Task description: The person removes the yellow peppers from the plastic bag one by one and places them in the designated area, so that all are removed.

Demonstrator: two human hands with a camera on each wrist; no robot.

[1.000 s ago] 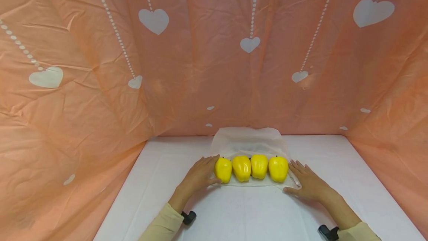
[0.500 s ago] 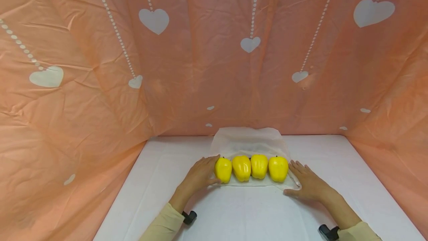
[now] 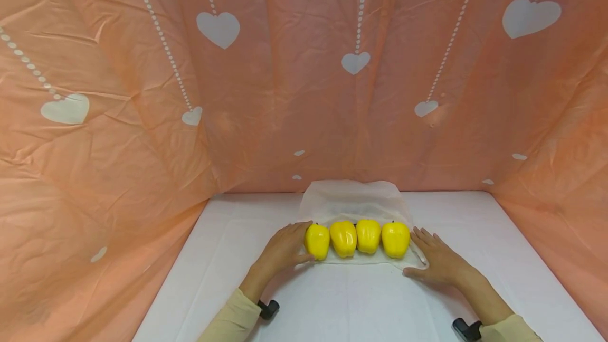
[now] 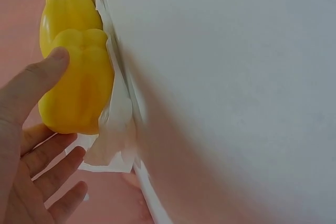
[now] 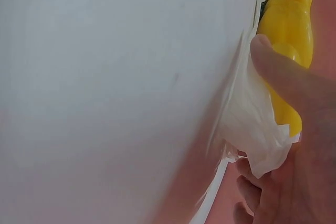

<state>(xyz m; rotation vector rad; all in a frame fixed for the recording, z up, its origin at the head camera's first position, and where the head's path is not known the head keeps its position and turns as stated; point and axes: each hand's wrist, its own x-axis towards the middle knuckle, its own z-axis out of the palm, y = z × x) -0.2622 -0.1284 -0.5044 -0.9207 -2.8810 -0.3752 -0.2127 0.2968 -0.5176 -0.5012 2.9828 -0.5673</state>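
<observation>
Several glossy yellow bell peppers (image 3: 368,236) stand in a row on a thin, whitish, see-through plastic sheet or bag (image 3: 351,199). At the left end of the row is my left hand (image 3: 285,244), its thumb and fingers lying loosely beside the leftmost bell pepper (image 3: 317,241). In the left wrist view the thumb overlaps that pepper's side, and the other fingers are spread below its end. My right hand (image 3: 437,257) is beside the rightmost bell pepper (image 3: 395,240), fingers extended, at the crumpled edge of the plastic (image 5: 254,124). Neither hand curls round a pepper.
The white table (image 3: 351,300) lies under everything. Orange sheeting (image 3: 266,94) with white hearts encloses its back and sides. A black strap-on device (image 3: 268,309) is on the left wrist, and another black device (image 3: 467,330) on the right.
</observation>
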